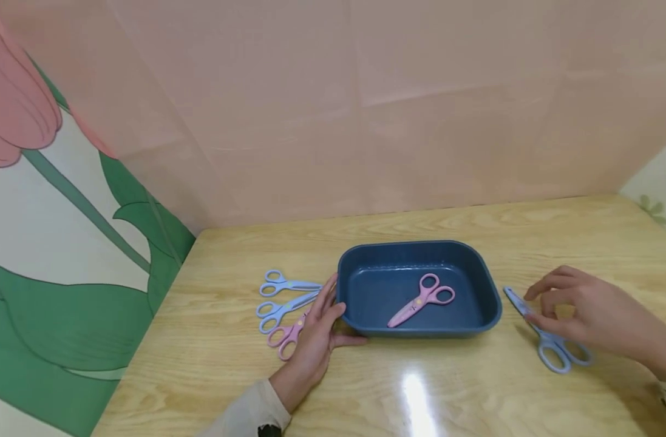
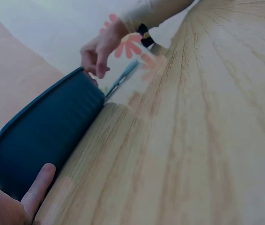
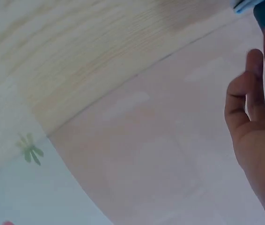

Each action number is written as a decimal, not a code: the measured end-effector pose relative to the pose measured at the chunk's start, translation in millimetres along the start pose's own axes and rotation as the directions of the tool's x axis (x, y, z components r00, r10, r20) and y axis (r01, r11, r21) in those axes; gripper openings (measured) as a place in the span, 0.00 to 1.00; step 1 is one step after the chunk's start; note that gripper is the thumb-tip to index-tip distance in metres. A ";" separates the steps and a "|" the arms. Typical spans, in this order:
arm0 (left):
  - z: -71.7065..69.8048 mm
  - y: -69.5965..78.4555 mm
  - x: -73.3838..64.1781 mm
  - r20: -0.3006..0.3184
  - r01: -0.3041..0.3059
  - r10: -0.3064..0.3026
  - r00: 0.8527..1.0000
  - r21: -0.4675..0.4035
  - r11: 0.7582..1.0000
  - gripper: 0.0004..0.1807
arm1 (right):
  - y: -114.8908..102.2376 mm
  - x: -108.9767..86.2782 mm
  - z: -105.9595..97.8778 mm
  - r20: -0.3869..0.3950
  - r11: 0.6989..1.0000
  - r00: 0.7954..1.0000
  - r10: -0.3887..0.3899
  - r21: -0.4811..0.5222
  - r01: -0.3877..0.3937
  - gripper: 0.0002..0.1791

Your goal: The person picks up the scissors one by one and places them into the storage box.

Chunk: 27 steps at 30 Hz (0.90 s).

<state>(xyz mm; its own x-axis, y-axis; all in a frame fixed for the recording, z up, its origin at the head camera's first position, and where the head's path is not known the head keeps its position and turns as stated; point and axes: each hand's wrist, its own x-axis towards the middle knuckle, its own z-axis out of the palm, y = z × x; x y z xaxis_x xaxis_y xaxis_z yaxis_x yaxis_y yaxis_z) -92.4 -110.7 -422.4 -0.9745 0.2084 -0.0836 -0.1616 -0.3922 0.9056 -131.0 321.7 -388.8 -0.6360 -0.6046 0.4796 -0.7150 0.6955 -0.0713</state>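
Note:
A dark blue tray (image 1: 409,332) stands on the table with pink scissors (image 1: 420,300) lying in it. My left hand (image 1: 313,340) rests against its near left corner, fingers extended, one along the front wall. Right of the tray are light blue scissors (image 1: 552,345), blade tip pointing toward the tray. My right hand (image 1: 584,303) hovers over them, fingers loosely bent, thumb overlapping the blades in the head view. In the left wrist view a gap shows between the right fingertips (image 2: 102,74) and the scissors (image 2: 123,75).
Left of the tray lie two more light blue scissors (image 1: 278,311) and another pink pair (image 1: 285,337), partly hidden by my left hand. A pale pink wall covering (image 1: 354,121) rises behind the wooden table (image 1: 201,364). A flower-patterned panel (image 1: 103,224) stands at the left.

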 end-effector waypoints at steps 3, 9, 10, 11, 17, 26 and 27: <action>-0.5 -1.2 0.4 0.000 0.000 0.000 1.000 0.000 1.000 0.33 | 4.9 -3.3 0.9 0.037 0.999 0.998 -0.040 0.029 0.039 0.32; -0.8 -0.3 0.0 -0.019 -0.002 0.002 1.000 -0.004 1.000 0.33 | 12.7 -4.6 2.4 0.108 0.997 0.992 -0.067 0.056 0.061 0.28; -0.6 0.2 -0.3 -0.021 -0.003 0.003 1.000 -0.004 1.000 0.33 | 13.8 -5.2 1.7 0.119 0.997 0.991 -0.059 0.057 0.052 0.28; -0.5 0.6 -0.6 -0.022 -0.004 0.004 1.000 -0.003 1.000 0.33 | 14.8 -6.1 0.6 0.132 0.998 0.990 -0.048 0.055 0.042 0.28; 0.1 1.8 -0.9 -0.007 -0.004 0.004 1.000 0.006 1.000 0.33 | 19.0 -13.8 -2.2 0.206 0.999 0.979 0.013 0.031 -0.020 0.25; -0.1 -0.4 0.1 -0.002 -0.002 0.002 1.000 0.009 1.000 0.33 | 23.1 -14.7 -2.4 0.169 0.999 0.985 0.018 -0.035 -0.012 0.25; 0.2 -0.6 0.4 -0.002 -0.002 0.002 1.000 0.007 1.000 0.33 | 24.2 -14.8 -2.9 0.164 0.999 0.986 0.022 -0.044 -0.015 0.25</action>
<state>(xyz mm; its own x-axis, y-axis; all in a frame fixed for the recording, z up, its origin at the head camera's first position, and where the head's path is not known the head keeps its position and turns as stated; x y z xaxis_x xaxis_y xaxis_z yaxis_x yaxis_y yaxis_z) -92.6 -110.2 -422.9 -0.9751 0.2059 -0.0822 -0.1582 -0.3863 0.9087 -138.1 348.6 -395.1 -0.6907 -0.6444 0.3281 -0.6917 0.7211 -0.0398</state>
